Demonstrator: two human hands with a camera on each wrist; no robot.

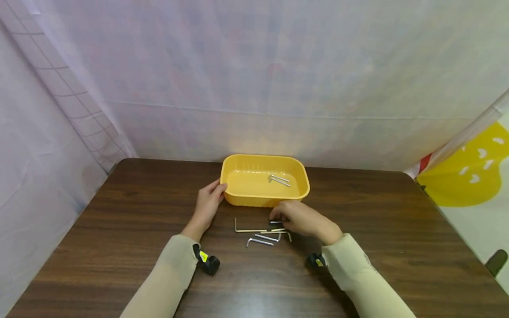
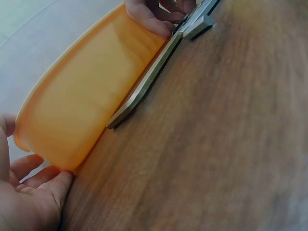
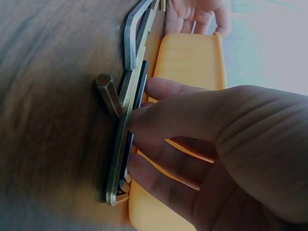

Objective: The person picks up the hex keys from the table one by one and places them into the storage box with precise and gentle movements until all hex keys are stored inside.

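Currently, working left to right across the dark wooden table (image 1: 119, 212): the person's left hand (image 1: 207, 204) rests against the left end of the yellow tray (image 1: 234, 170), thumb up near the rim, fingers relaxed along the outer wall; the left wrist view shows the fingers (image 2: 33, 175) lying loosely at the tray's corner, not curled round it. The left forearm, in a beige sleeve, runs up from the near edge, with a small black wrist camera (image 1: 207, 261) strapped on it.

The tray is a shallow rounded rectangle of glossy yellow plastic, standing at the middle of the table toward the far side. Two silver hex keys (image 1: 279, 179) lie inside it, right of centre.

Just in front of the tray, a loose cluster of L-shaped hex keys (image 1: 260, 234) lies on the wood: one long brass-toned key, several shorter silver ones, and a dark one.

The right hand (image 1: 300, 218) sits palm down over the right end of that cluster. In the right wrist view its fingertips (image 3: 139, 118) pinch the dark hex key (image 3: 140, 89) where it lies on the table against the other keys, just beside the tray's near wall. Grasp is a light fingertip pinch, not a clenched fist.
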